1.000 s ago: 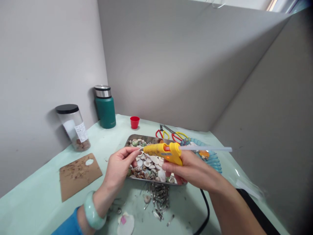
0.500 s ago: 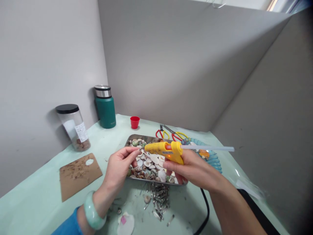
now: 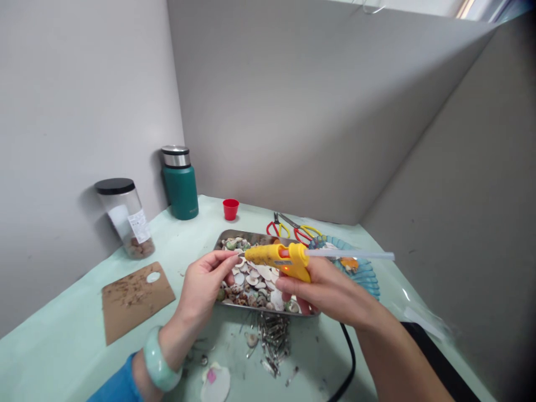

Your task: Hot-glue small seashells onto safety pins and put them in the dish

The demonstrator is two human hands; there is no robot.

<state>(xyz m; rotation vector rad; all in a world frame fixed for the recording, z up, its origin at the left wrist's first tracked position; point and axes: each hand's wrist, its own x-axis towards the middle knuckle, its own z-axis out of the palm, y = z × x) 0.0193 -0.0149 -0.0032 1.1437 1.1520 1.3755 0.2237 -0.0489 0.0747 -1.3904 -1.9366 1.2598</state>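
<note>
My right hand is wrapped round a yellow hot glue gun, whose small orange light is lit. A clear glue stick juts from the back of the gun. Its nozzle points left, at the fingertips of my left hand. That hand is closed in a pinch on something small and dark that I cannot make out. Below both hands lies a metal tray full of seashells. In front of the tray is a pile of metal pin backs, with a white shell nearer me.
Brown cardboard, a black-lidded jar and a green flask stand or lie at left. At the back are a red cup and scissors. A blue ribbed plate sits right; a black cord runs frontward.
The glue gun in my right hand has shifted slightly left, its nozzle closer to my left fingertips. My left hand has stayed nearly still.
</note>
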